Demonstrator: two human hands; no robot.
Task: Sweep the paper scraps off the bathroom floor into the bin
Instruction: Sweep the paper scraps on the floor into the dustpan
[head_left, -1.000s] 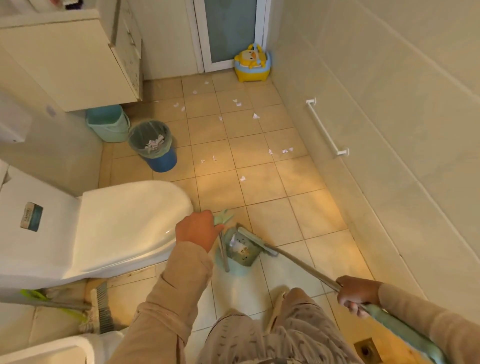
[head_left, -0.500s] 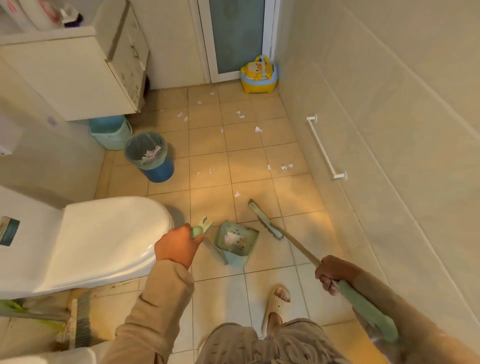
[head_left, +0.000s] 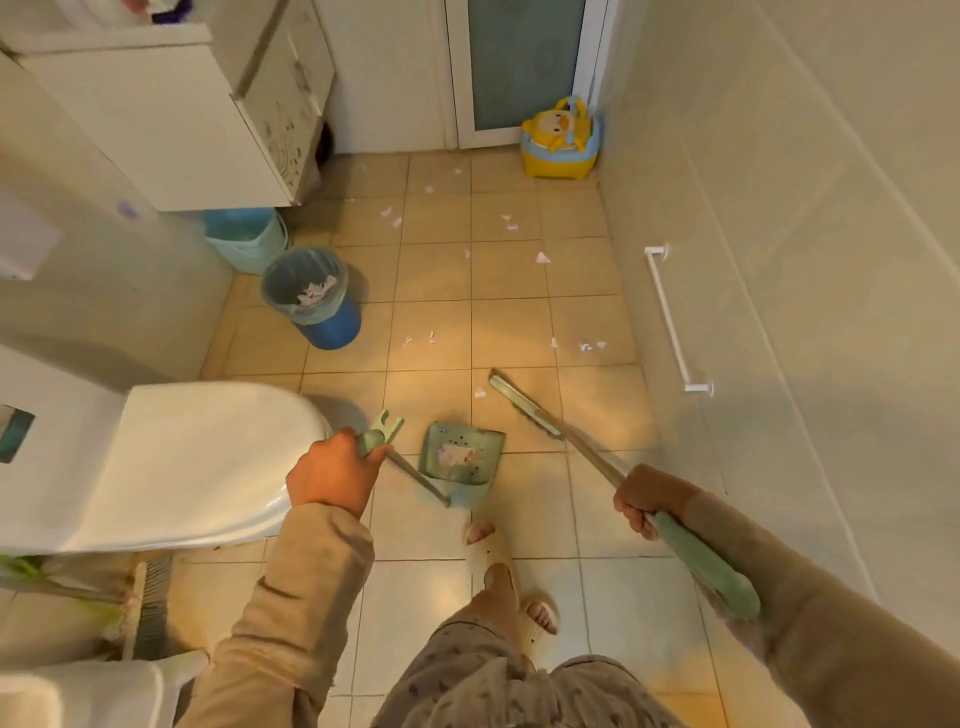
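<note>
text: none legible | toilet cistern (head_left: 31, 415): small dark label at its left edge, too blurred to read | cabinet (head_left: 156, 119): no readable marking | bin (head_left: 332, 322): no print | dustpan (head_left: 460, 457): no brand seen | numbers, signs: none

Worn at head height, angled steeply forward and down over the beige square-tiled floor (head_left: 519, 275). Wide-angle, with bent wall lines at the edges. Closest at bottom frame: tan sleeves and patterned trousers. Faces the frosted-glass white-framed door (head_left: 524, 62) at the far end; white toilet (head_left: 156, 467) at left, pale tiled wall (head_left: 831, 260) at right. Only one view.
</note>
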